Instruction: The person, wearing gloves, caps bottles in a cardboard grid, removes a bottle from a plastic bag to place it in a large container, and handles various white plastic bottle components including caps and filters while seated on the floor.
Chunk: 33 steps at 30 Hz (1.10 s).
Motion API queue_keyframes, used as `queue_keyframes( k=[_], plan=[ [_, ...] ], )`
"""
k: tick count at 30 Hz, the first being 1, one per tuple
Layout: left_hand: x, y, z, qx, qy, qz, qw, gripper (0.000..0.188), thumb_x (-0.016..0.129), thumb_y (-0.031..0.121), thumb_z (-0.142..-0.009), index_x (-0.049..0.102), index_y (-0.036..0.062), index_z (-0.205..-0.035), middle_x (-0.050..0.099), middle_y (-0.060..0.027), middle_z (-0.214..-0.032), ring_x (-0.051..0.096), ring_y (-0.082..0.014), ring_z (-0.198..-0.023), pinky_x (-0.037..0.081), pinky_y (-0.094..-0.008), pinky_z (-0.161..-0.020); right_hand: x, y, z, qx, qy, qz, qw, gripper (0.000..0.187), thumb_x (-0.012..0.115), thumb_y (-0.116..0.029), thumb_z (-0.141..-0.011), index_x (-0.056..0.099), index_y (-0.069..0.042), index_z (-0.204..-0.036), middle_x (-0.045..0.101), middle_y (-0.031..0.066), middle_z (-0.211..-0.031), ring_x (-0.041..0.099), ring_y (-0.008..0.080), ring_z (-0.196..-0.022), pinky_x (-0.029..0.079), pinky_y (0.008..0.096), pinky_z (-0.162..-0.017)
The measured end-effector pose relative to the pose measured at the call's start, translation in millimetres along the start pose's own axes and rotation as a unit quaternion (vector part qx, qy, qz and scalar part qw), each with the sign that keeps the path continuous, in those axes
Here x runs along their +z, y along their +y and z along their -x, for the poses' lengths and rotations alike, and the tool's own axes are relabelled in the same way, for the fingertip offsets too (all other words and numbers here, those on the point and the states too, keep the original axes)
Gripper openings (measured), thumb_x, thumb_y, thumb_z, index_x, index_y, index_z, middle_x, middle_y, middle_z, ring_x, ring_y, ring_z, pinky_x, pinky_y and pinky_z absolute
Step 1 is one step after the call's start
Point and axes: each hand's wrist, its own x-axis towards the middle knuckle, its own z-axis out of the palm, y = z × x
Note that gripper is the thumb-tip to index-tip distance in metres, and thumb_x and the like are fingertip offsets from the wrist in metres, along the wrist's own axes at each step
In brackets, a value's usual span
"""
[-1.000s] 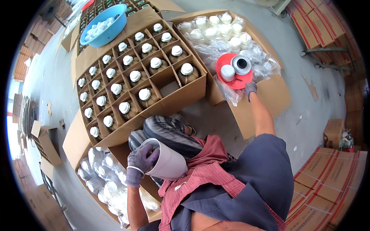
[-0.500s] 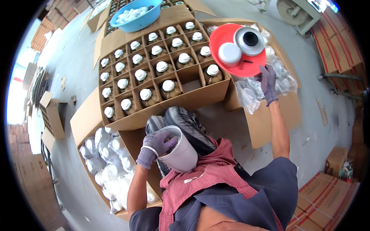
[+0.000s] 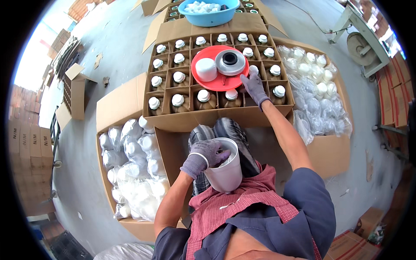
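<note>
My gloved left hand is at the rim of a white bucket propped on my lap. Its fingers curl over the edge and reach inside; what lies in the bucket is mostly hidden. With my gloved right hand I grip the right edge of a round red tray. On the tray are a white cup-shaped piece, a silver round piece with a black centre and a small dark red object. Under and around it, white-capped bottles fill most compartments of a divided carton.
An open carton of bagged white containers stands on my left, another on my right. Beyond the bottles sits a blue basin of white caps. A wheeled metal stand is at the far right, and stacked boxes line the left.
The red tray has come leftward in my right hand, from above the right carton to over the bottles. My view has turned right. The left hand stays at the bucket.
</note>
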Motion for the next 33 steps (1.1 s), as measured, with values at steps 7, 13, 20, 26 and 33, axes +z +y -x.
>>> queue_keyframes(
  k=[7, 13, 20, 26, 33],
  plan=[
    [-11.6, -3.3, 2.9, -0.018, -0.050, -0.021, 0.998, 0.050, 0.053, 0.053, -0.087, 0.073, 0.0071, -0.087, 0.069, -0.0177, -0.095, 0.066, -0.0346, -0.091, 0.051, -0.0439, -0.082, 18.5, -79.9, -22.2, -0.337, 0.027, 0.345, 0.876, 0.061, 0.070, -0.024, -0.077, 0.049, -0.016, -0.133, 0.050, 0.0181, -0.127, 0.050, 0.0385, -0.119, 0.040, 0.0482, -0.101],
    [-15.3, 6.0, -5.1, -0.102, -0.022, -0.007, 0.995, 0.048, 0.056, 0.048, -0.088, 0.071, 0.0035, -0.099, 0.068, -0.0226, -0.100, 0.066, -0.0364, -0.092, 0.052, -0.0418, -0.081, 14.9, -96.6, -61.3, -0.311, -0.124, 0.421, 0.843, 0.056, 0.072, -0.018, -0.075, 0.053, -0.016, -0.128, 0.050, 0.0189, -0.125, 0.049, 0.0392, -0.120, 0.043, 0.0454, -0.101],
    [-46.3, -0.6, -22.5, 0.159, 0.214, 0.708, 0.654, 0.064, 0.042, 0.036, -0.102, 0.016, 0.0055, -0.153, 0.041, -0.0140, -0.142, 0.051, -0.0191, -0.120, 0.045, -0.0326, -0.098, 0.7, -154.0, 104.9, -0.503, -0.126, 0.052, 0.854, 0.068, 0.077, -0.013, -0.075, 0.047, -0.007, -0.136, 0.049, 0.0175, -0.133, 0.049, 0.0332, -0.123, 0.045, 0.0414, -0.100],
    [-46.7, 13.5, -25.8, 0.215, 0.461, 0.030, 0.861, 0.065, 0.074, 0.039, -0.074, 0.056, 0.0158, -0.131, 0.038, -0.0189, -0.144, 0.040, -0.0432, -0.126, 0.034, -0.0533, -0.106, 14.5, -120.2, 139.1, -0.301, -0.170, -0.093, 0.934, 0.043, 0.062, -0.011, -0.087, 0.051, -0.003, -0.129, 0.063, 0.0159, -0.112, 0.063, 0.0288, -0.104, 0.051, 0.0361, -0.089],
    [-43.9, 20.9, 0.9, 0.168, 0.335, 0.537, 0.756, 0.055, 0.057, 0.034, -0.093, 0.048, 0.0029, -0.138, 0.048, -0.0117, -0.138, 0.053, -0.0250, -0.121, 0.046, -0.0402, -0.097, -24.8, -146.0, 143.5, 0.184, -0.467, -0.330, 0.800, 0.046, 0.044, -0.046, -0.100, 0.057, -0.007, -0.120, 0.067, 0.0012, -0.081, 0.064, 0.0145, -0.081, 0.052, 0.0291, -0.072]
  ],
)
